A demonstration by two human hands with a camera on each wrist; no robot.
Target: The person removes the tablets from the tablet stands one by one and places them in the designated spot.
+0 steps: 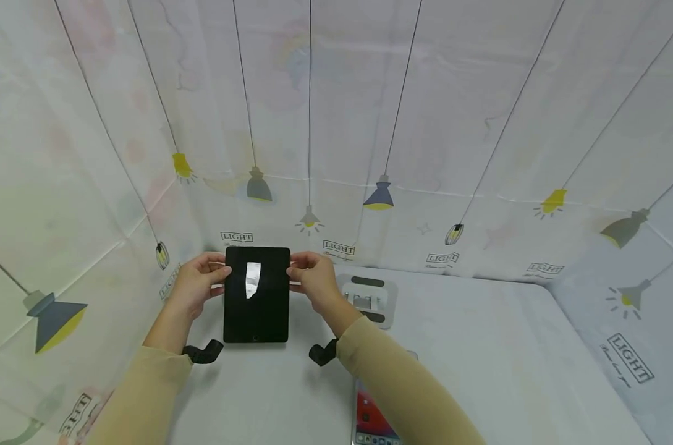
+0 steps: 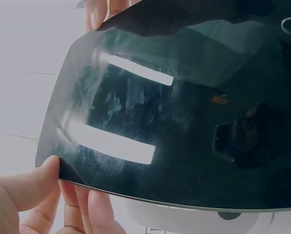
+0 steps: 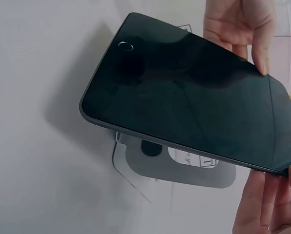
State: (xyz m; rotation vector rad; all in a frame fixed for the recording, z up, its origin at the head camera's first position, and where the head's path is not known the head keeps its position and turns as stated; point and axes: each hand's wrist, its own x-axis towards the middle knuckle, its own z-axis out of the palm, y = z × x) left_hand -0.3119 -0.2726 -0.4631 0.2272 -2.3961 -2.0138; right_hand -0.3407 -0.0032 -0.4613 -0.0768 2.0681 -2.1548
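Note:
Upright in front of me is a black tablet [image 1: 256,321], its dark screen facing me with bright light strips reflected in it. My left hand [image 1: 194,281] pinches its upper left edge, thumb on the front and fingers behind. On the opposite edge, the thumb and fingers of my right hand [image 1: 314,278] pinch it at the same height. The right wrist view shows the lower end of the tablet [image 3: 184,97], with its round home button, free of both hands. Just behind my right wrist lies a pale flat stand [image 1: 390,303] with dark pads, partly covered by the hand.
A second device with a lit, colourful screen [image 1: 366,411] lies on the white table [image 1: 481,358], partly under my right forearm. Printed curtains [image 1: 336,123] close off the back and sides. Black camera mounts [image 1: 205,352] sit at both wrists.

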